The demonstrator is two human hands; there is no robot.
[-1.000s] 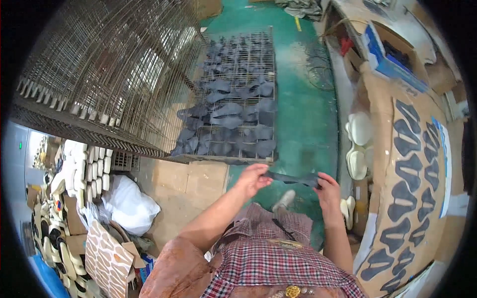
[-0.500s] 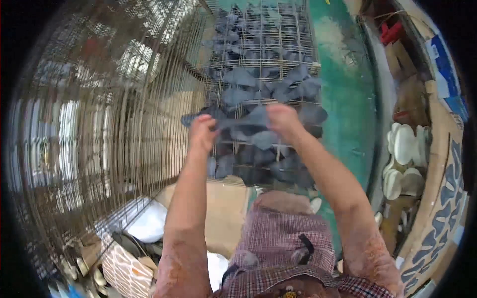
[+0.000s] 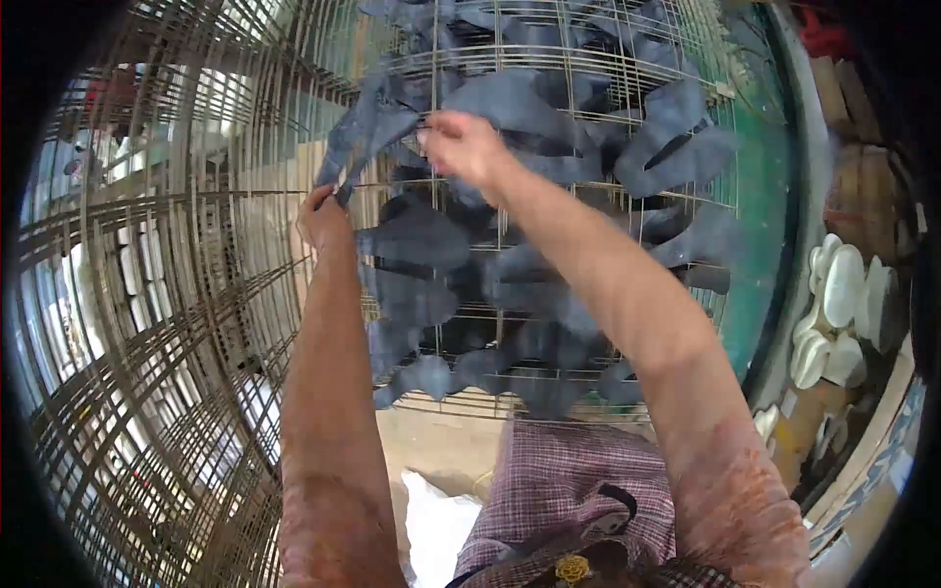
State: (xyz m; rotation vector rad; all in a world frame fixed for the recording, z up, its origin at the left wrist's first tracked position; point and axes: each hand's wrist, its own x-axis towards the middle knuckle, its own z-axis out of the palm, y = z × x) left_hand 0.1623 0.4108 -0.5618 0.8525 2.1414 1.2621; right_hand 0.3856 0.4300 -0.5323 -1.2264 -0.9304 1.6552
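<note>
My left hand [image 3: 323, 218] pinches the lower end of a blue-grey piece with a slit, which looks like a shoe upper [image 3: 365, 132]. The piece hangs at the left side of a wire rack [image 3: 500, 44]. Closed at its right end is my right hand [image 3: 466, 152], its fingertips against the edge of the same piece. Below and to the right, several like shoe uppers [image 3: 676, 147] lie spread in rows over the rack's wires. My right forearm hides some of them.
Tall wire racking [image 3: 147, 206] stands close on the left. White sole-shaped pieces [image 3: 841, 284] lie at the right, beyond a green floor strip [image 3: 769, 235]. A white bag [image 3: 438, 524] and cardboard [image 3: 441, 446] are near my lap.
Both hands have moved forward and left over the rack with the shoe upper, which now slants upward from my left hand. My view has shifted closer to the rack.
</note>
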